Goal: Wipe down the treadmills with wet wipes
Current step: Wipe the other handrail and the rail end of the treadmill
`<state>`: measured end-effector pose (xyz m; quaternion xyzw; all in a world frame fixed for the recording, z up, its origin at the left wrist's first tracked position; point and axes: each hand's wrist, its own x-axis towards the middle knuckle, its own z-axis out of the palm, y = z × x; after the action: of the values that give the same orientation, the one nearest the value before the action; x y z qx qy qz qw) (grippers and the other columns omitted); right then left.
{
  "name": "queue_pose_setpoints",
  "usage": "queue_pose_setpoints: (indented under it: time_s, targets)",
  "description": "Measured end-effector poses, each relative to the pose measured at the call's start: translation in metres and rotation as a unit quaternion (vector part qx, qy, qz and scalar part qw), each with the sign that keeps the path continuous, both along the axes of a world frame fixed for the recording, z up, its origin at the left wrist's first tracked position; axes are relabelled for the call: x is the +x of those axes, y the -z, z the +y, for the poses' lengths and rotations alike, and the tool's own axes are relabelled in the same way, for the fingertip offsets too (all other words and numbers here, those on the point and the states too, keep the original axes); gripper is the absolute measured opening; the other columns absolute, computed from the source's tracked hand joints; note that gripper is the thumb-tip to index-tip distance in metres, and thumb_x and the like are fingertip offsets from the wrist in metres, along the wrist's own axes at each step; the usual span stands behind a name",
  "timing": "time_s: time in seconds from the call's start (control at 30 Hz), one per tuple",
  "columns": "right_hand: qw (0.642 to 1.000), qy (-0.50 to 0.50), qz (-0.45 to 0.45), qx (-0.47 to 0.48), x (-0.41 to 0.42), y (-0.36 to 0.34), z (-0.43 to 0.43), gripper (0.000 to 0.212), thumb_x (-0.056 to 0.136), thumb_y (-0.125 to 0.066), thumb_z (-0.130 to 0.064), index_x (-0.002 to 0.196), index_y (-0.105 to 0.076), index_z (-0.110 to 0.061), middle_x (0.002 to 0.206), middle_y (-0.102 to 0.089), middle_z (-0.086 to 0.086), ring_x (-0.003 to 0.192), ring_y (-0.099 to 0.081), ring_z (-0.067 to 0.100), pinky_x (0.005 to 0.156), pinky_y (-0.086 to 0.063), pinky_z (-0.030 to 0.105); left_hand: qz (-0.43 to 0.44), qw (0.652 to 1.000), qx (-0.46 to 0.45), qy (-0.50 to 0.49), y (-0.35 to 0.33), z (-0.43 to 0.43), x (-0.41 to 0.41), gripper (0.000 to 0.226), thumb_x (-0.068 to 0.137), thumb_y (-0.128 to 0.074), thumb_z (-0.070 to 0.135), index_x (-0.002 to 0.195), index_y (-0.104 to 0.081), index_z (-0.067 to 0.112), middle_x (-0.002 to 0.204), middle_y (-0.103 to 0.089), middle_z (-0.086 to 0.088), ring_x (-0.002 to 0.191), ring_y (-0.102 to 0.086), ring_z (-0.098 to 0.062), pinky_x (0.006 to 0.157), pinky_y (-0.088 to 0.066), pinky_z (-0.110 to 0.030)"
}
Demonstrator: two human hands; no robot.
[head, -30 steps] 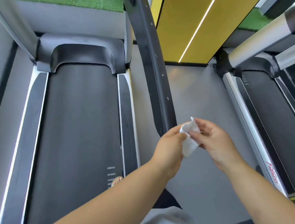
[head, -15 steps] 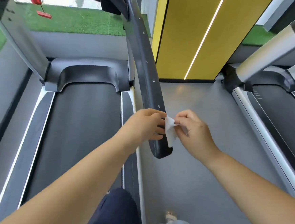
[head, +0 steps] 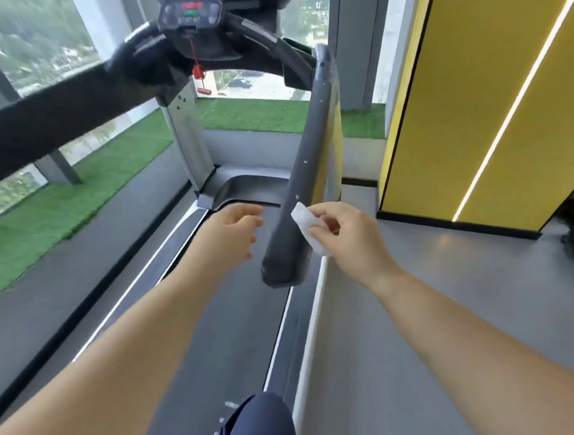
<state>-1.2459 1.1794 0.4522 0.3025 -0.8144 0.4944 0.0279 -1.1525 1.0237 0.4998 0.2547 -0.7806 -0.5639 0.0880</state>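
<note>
Starting on the treadmill's (head: 218, 325) right handrail (head: 309, 167): the right hand (head: 352, 236), grip pinching the wet wipe (head: 308, 227), holds it against the rail's near end; the left hand (head: 232, 232) hovers spread alongside. Next likely needs a firm slide up the rail.

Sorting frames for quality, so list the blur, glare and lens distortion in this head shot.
Head view: motion blur smears the left handrail and console; the wipe in the right hand reads fairly sharp; windows glare bright behind the console; the light strip leaves a soft sheen on the floor; wide-angle stretch enlarges the forearms at the bottom corners.
</note>
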Motion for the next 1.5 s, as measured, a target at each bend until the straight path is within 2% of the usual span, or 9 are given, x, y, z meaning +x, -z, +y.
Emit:
queue_pose_setpoints:
  time_s: [0.1, 0.3, 0.5, 0.67, 0.9, 1.03, 1.17, 1.33, 1.5]
  targets:
    - [0.993, -0.025, 0.116, -0.028, 0.005, 0.005, 0.008, 0.019, 0.091, -0.06, -0.019, 0.103, -0.074, -0.02, 0.078, -0.05, -0.003, 0.07, -0.05, 0.007, 0.069, -0.038, 0.008, -0.068, 0.997, 0.017, 0.011, 0.014, 0.012, 0.013, 0.032, 0.092, -0.04, 0.004, 0.113, -0.059, 0.018, 0.11, -0.064, 0.002, 0.09, -0.061, -0.016, 0.078, -0.052, -0.03]
    - [0.94, -0.162, 0.294, 0.053, 0.017, 0.025, 0.0, 0.031, 0.089, -0.043, -0.015, 0.103, -0.069, -0.007, 0.098, -0.052, 0.008, 0.079, -0.052, 0.023, 0.072, -0.047, 0.03, -0.065, 0.997, -0.016, 0.047, 0.026, 0.029, 0.031, 0.045, 0.07, -0.069, 0.017, 0.114, -0.064, 0.03, 0.099, -0.072, 0.011, 0.095, -0.067, -0.006, 0.093, -0.05, -0.03]
    - [0.962, -0.214, 0.161, 0.049, 0.009, 0.008, -0.002, 0.025, 0.092, -0.053, -0.024, 0.098, -0.072, -0.008, 0.09, -0.051, -0.002, 0.074, -0.044, 0.004, 0.069, -0.034, 0.013, -0.094, 0.993, -0.062, 0.024, 0.023, 0.025, 0.023, 0.044, 0.066, -0.08, 0.02, 0.107, -0.064, 0.026, 0.095, -0.071, 0.008, 0.091, -0.068, -0.012, 0.088, -0.051, -0.034]
    - [0.975, -0.207, 0.058, 0.063, -0.009, -0.01, -0.005, 0.037, 0.086, -0.068, -0.017, 0.122, -0.063, -0.013, 0.09, -0.055, -0.006, 0.079, -0.049, 0.002, 0.077, -0.033, 0.001, -0.103, 0.991, -0.079, 0.023, 0.023, 0.019, 0.02, 0.036, 0.071, -0.08, 0.015, 0.103, -0.066, 0.023, 0.096, -0.071, 0.005, 0.091, -0.067, -0.015, 0.086, -0.051, -0.034]
    - [0.968, -0.199, 0.107, 0.108, -0.024, -0.014, -0.015, 0.01, 0.087, -0.066, -0.011, 0.082, -0.075, -0.013, 0.084, -0.057, 0.002, 0.075, -0.06, 0.018, 0.073, -0.046, 0.024, -0.111, 0.987, -0.101, 0.057, 0.022, 0.006, 0.015, 0.035, 0.062, -0.086, 0.021, 0.093, -0.071, 0.028, 0.087, -0.072, 0.013, 0.084, -0.068, -0.008, 0.087, -0.053, -0.033]
    - [0.981, -0.147, 0.113, 0.053, -0.022, -0.027, -0.015, 0.007, 0.086, -0.068, -0.016, 0.089, -0.073, -0.012, 0.088, -0.064, 0.004, 0.081, -0.061, 0.019, 0.076, -0.045, 0.024, -0.103, 0.987, -0.107, 0.067, 0.023, 0.004, 0.015, 0.032, 0.057, -0.085, 0.028, 0.087, -0.072, 0.029, 0.082, -0.072, 0.016, 0.081, -0.068, -0.009, 0.083, -0.055, -0.035]
    - [0.934, -0.297, 0.184, 0.074, 0.011, -0.011, -0.02, 0.018, 0.09, -0.057, -0.02, 0.092, -0.072, -0.009, 0.087, -0.061, 0.007, 0.074, -0.06, 0.023, 0.068, -0.05, 0.032, -0.077, 0.989, -0.104, 0.072, 0.026, 0.005, 0.018, 0.016, 0.066, -0.081, 0.023, 0.071, -0.071, 0.035, 0.07, -0.069, 0.012, 0.065, -0.061, -0.005, 0.058, -0.045, -0.016]
    - [0.905, -0.34, 0.238, 0.095, -0.005, 0.003, -0.022, 0.021, 0.09, -0.05, -0.019, 0.094, -0.069, -0.01, 0.085, -0.053, 0.006, 0.064, -0.055, 0.024, 0.053, -0.052, 0.038, -0.066, 0.995, -0.049, 0.058, 0.029, 0.011, 0.026, 0.026, 0.073, -0.075, 0.019, 0.088, -0.073, 0.041, 0.085, -0.074, 0.013, 0.093, -0.067, -0.009, 0.09, -0.049, -0.032]
    - [0.923, -0.269, 0.271, 0.053, -0.045, -0.009, -0.025, 0.01, 0.085, -0.062, -0.011, 0.084, -0.072, -0.009, 0.078, -0.057, 0.005, 0.06, -0.06, 0.022, 0.055, -0.053, 0.033, -0.055, 0.998, -0.032, 0.001, 0.032, 0.023, 0.029, 0.033, 0.072, -0.078, 0.02, 0.09, -0.072, 0.046, 0.088, -0.074, 0.014, 0.088, -0.068, -0.005, 0.084, -0.051, -0.025]
